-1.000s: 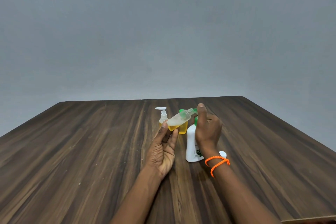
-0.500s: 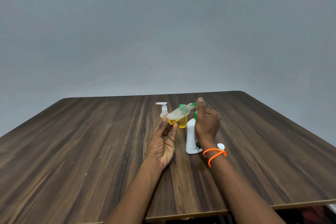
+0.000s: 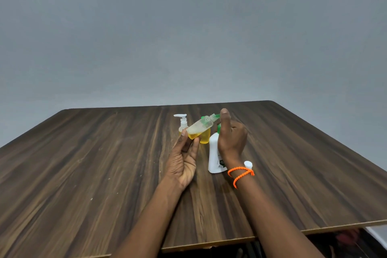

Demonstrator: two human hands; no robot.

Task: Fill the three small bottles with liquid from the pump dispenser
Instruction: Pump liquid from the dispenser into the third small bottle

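1. Now our left hand pinches the bottle, tilted so its mouth meets the green spout.
2. Our right hand curls over the dispenser, ready to press.
3. Two bottles wait farther back on the surface.

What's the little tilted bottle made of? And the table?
The tilted bottle looks like cloudy see-through plastic: yellow liquid shows through its wall. The table looks like dark wood, perhaps a laminate: streaky grain, smooth matte top, pale thin edge.
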